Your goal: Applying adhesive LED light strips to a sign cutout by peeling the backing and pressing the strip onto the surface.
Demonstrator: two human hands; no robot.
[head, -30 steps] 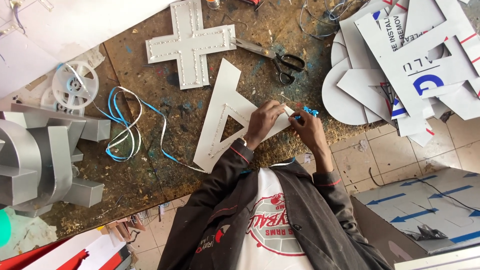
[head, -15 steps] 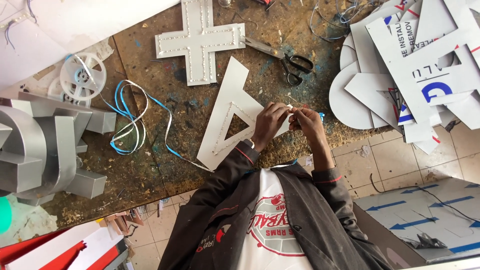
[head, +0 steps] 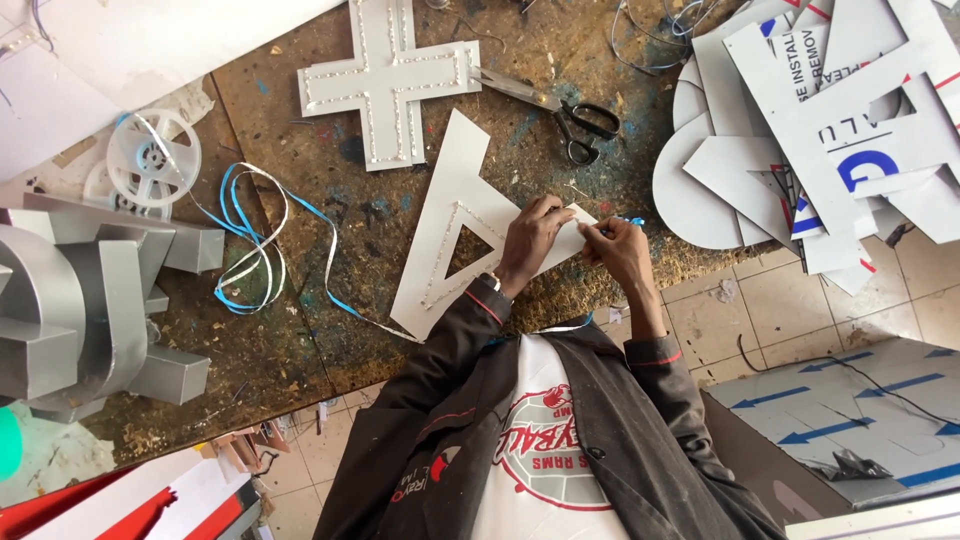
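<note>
A white A-shaped panel (head: 455, 235) with small dotted lights along its inner edge lies on the worn wooden workbench (head: 330, 190). My left hand (head: 530, 240) rests on the panel's near corner and holds it down. My right hand (head: 622, 252) meets it at that corner, fingers pinched on a thin blue-and-white strip (head: 630, 222) that sticks out beside the fingertips. The fingertips of both hands nearly touch. A dark jacket's sleeves cover both arms.
A white cross-shaped panel (head: 385, 75) and black-handled scissors (head: 570, 120) lie further back. A coil of blue-white strip (head: 250, 250) and empty reels (head: 152, 158) are at the left, beside grey metal letter shells (head: 80, 300). Cut white sign pieces (head: 820, 130) pile up at the right. Tiled floor lies below.
My right hand has drawn in from the blue strip's end to the panel's corner, closing on my left hand. The panel has stayed in place.
</note>
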